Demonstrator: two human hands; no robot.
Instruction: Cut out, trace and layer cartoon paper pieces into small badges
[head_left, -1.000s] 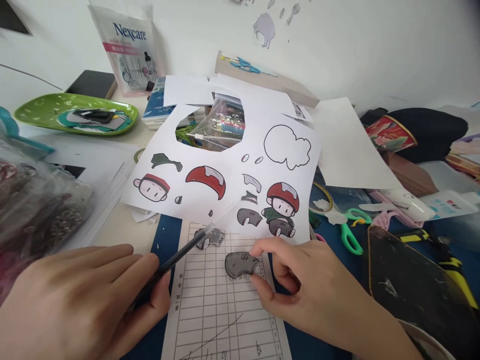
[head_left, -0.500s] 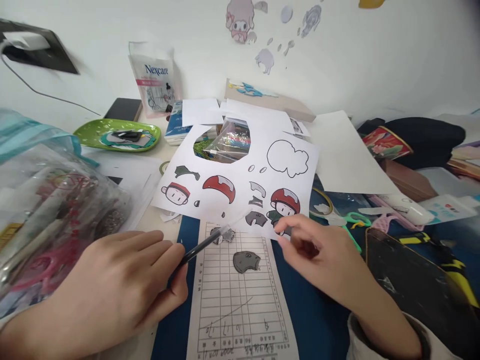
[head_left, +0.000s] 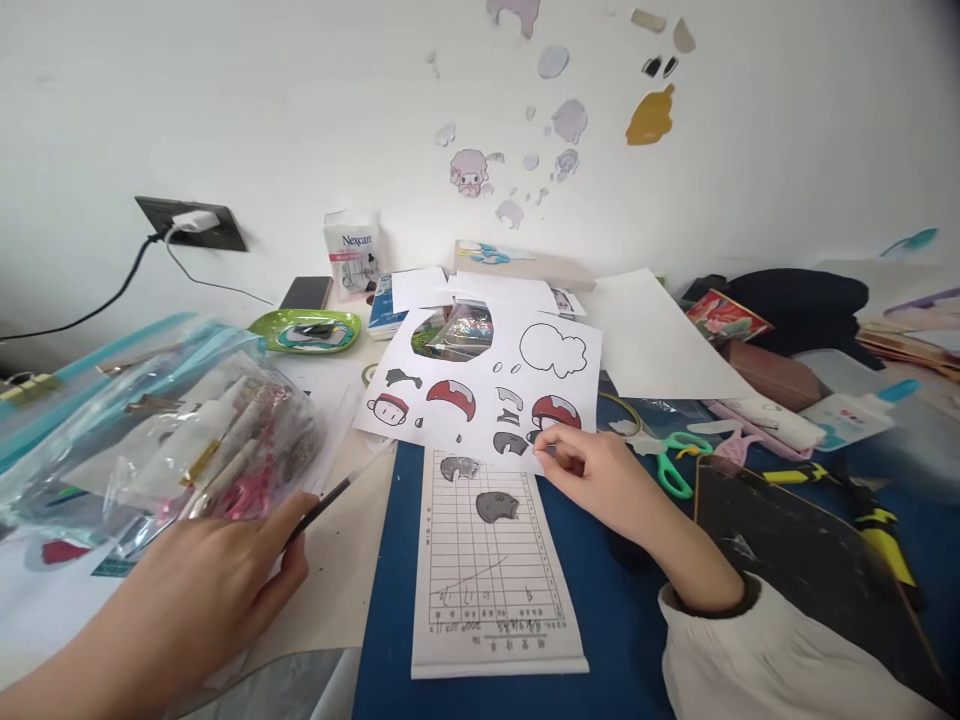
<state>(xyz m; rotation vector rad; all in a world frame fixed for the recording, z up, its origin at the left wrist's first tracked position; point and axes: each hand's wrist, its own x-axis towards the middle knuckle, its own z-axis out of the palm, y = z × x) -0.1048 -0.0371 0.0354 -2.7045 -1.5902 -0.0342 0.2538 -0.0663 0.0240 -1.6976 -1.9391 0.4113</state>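
Observation:
My left hand [head_left: 232, 575] is closed around a slim black pen-like tool [head_left: 322, 508], whose pale, thin tip is too blurred to identify. It hovers near the clear bag on the left. My right hand [head_left: 592, 475] pinches the lower right edge of a white printed sheet [head_left: 442, 455]. Cartoon parts are printed on this sheet, including a red cap [head_left: 451, 400] and a face [head_left: 388, 408]; a large hole opens at its upper left. Below it, a ruled form pad [head_left: 480, 560] carries a dark grey cut-out [head_left: 496, 507] and a second grey piece [head_left: 459, 468].
A clear bag of pens and tools [head_left: 247, 430] lies left, behind it a green tray [head_left: 345, 335]. Green-handled scissors [head_left: 675, 465], a tape roll [head_left: 630, 408], a dark board [head_left: 795, 560] and yellow-black pliers [head_left: 885, 545] lie right. Blank paper [head_left: 660, 340] sits behind.
My view has tilted up and shows more wall. My left hand has drawn the black tool left, away from the printed sheet. My right hand stays at the sheet's edge.

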